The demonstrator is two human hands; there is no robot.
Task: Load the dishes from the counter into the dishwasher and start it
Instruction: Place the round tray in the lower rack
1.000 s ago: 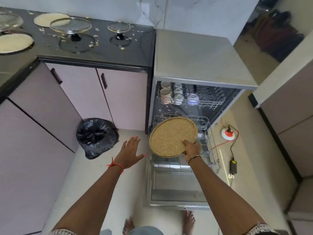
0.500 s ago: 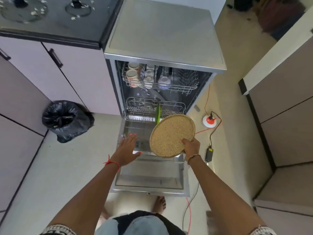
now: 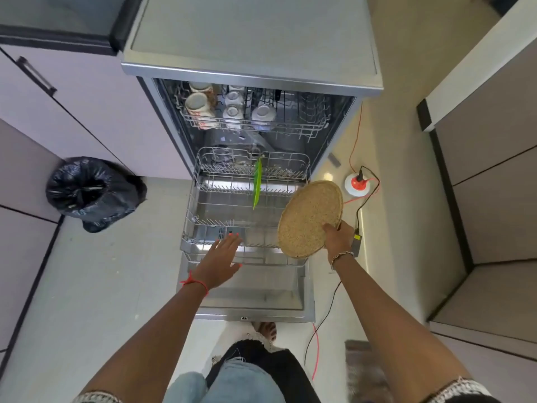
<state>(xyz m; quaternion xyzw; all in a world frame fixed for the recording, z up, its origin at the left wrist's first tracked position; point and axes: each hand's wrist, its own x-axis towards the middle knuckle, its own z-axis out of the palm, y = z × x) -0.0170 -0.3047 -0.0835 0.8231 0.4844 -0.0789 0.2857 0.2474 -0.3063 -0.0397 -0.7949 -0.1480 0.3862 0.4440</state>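
The dishwasher stands open with its door folded down. Its lower rack is pulled out over the door and holds one green plate standing on edge. The upper rack carries several white cups. My right hand grips the lower right rim of a round speckled tan plate, tilted above the right side of the lower rack. My left hand hovers flat with spread fingers over the front edge of the lower rack and holds nothing.
A black bin bag sits on the floor left of the dishwasher, against the pale cabinets. A red and white socket with red and black cables lies on the floor to the right. My legs stand before the door.
The view has closed in on the dishwasher. My right hand has carried the tan plate right and lower, uncovering the green plate. My left hand has advanced over the rack's front edge.
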